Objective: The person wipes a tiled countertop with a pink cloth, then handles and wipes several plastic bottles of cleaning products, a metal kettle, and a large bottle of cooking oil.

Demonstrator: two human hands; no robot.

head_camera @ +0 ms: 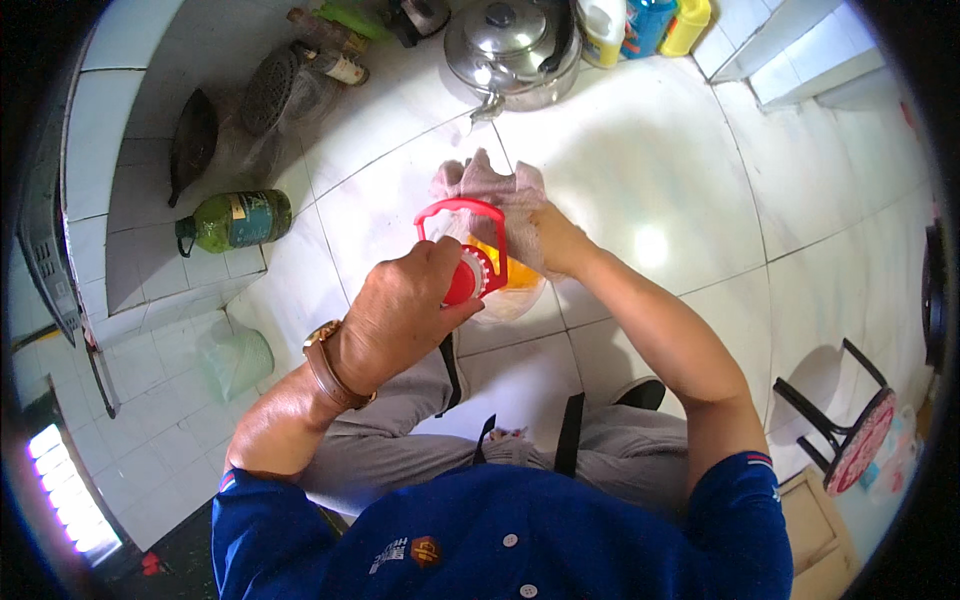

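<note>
Between my legs stands a clear plastic jug (510, 304) with a yellow patch on its side, seen from above. Its red cap (465, 281) and raised red carrying handle (461, 204) face me. My left hand (409, 296), with a brown-strapped watch at the wrist, grips the jug by its cap and neck. A pinkish-grey cloth (499, 184) drapes over the jug's far and right side. My right hand (564, 238) presses that cloth to the jug, its fingers partly hidden in the folds.
A steel kettle (510, 56) stands on the tiled floor (660, 150) ahead, beside several cleaner bottles (649, 26). On the left a green-tinted oil jug (240, 220) lies near a tiled ledge, with a wok (193, 142) behind. A small stool (859, 442) is at right.
</note>
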